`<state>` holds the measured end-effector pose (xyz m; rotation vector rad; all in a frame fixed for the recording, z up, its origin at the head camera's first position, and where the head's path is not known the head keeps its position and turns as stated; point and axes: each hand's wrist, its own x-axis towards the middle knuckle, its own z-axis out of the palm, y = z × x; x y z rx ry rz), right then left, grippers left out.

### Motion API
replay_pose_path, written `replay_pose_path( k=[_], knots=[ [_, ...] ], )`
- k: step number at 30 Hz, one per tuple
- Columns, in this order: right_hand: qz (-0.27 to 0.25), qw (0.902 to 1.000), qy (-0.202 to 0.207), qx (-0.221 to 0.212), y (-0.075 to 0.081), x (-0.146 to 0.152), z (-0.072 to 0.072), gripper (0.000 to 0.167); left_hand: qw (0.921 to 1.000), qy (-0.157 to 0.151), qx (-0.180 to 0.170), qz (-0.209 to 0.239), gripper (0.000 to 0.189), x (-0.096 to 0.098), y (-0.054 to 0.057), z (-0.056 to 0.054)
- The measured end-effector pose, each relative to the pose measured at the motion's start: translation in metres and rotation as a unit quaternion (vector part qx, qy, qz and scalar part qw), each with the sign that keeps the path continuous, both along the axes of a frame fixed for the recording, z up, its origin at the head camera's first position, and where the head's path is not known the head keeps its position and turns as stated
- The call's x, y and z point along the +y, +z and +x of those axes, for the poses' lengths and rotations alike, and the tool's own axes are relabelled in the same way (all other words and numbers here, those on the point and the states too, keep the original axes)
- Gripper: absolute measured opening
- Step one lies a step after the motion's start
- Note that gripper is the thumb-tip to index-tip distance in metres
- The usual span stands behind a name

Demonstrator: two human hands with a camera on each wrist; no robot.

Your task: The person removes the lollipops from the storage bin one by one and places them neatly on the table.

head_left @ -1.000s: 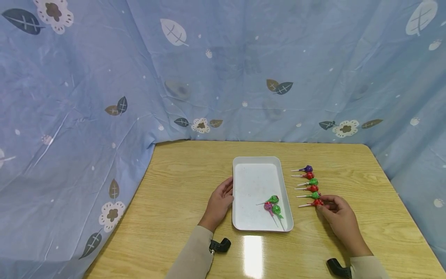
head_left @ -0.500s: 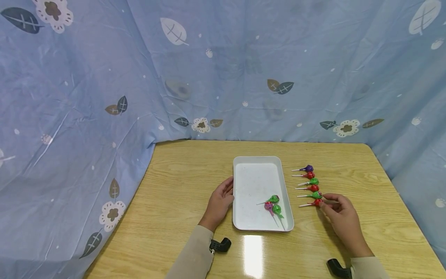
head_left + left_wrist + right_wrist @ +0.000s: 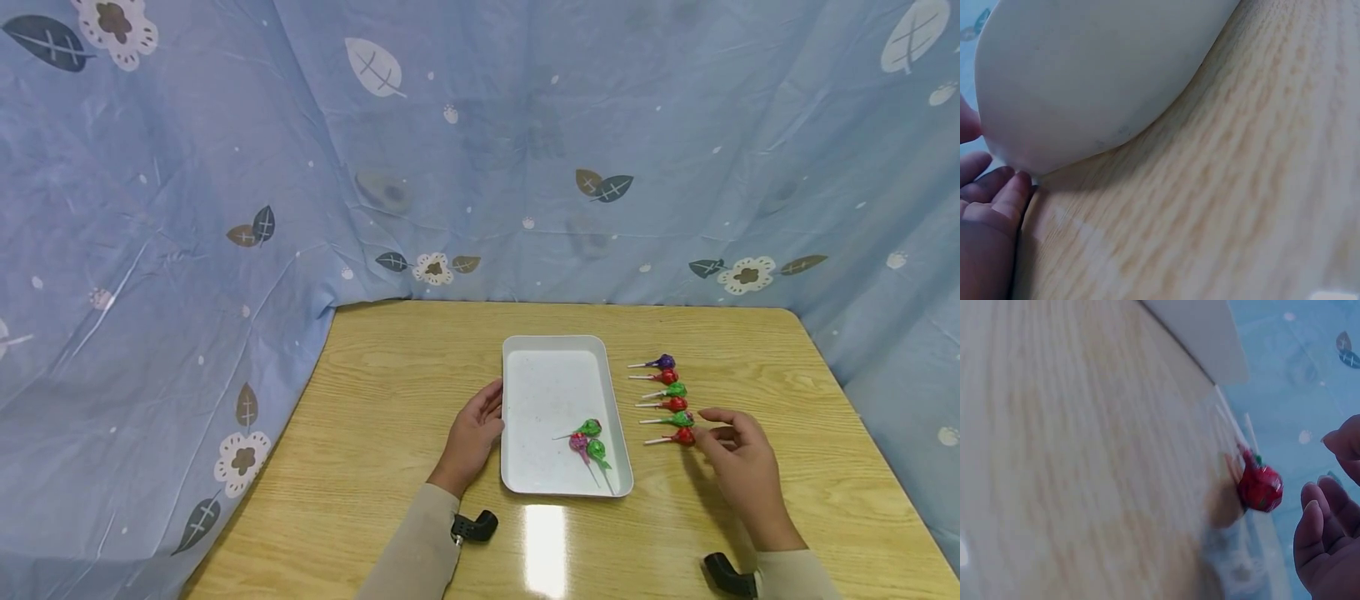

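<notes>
One red lollipop (image 3: 684, 437), round and glossy, lay crosswise just left of my nearer right hand (image 3: 745, 462), head toward its parted, empty fingers, stick pointing left on grained wood (image 3: 397, 358); farther over, I had my left hand (image 3: 471, 436) loose against a smooth white tray (image 3: 551, 385); behind hung crinkled cloth (image 3: 480, 150).

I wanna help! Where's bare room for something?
Bare: the table left of the tray and left hand; the tray's far half. Crowded: the tray's near right corner, with three lollipops, and beside the right hand, with six more.
</notes>
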<state>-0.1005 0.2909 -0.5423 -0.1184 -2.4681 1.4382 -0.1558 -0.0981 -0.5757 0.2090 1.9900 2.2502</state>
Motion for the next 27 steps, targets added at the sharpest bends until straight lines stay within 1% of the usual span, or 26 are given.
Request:
replay_pose_path(
  k=[4, 9, 14, 22, 27],
  knots=[
    [-0.002, 0.9998, 0.007, 0.016, 0.008, -0.009, 0.0, 0.028, 1.0, 0.002, 0.0, -0.003, 0.066, 0.0, -0.001, 0.0],
    [-0.024, 0.9986, 0.036, 0.032, 0.017, -0.021, 0.001, 0.027, 1.0, 0.001, 0.0, -0.003, 0.065, 0.0, -0.003, -0.001],
    [-0.047, 0.9962, 0.062, 0.038, 0.021, -0.034, -0.001, 0.027, 1.0, 0.002, 0.003, -0.002, 0.065, 0.0, -0.003, -0.001],
    [-0.036, 0.992, 0.11, 0.051, 0.025, -0.055, -0.001, 0.029, 1.0, -0.002, 0.001, 0.001, 0.065, 0.0, -0.001, 0.001],
    [-0.03, 0.9904, 0.128, 0.044, 0.027, -0.066, -0.002, 0.031, 1.0, 0.0, 0.002, 0.006, 0.065, 0.0, 0.0, 0.0]
  ],
)
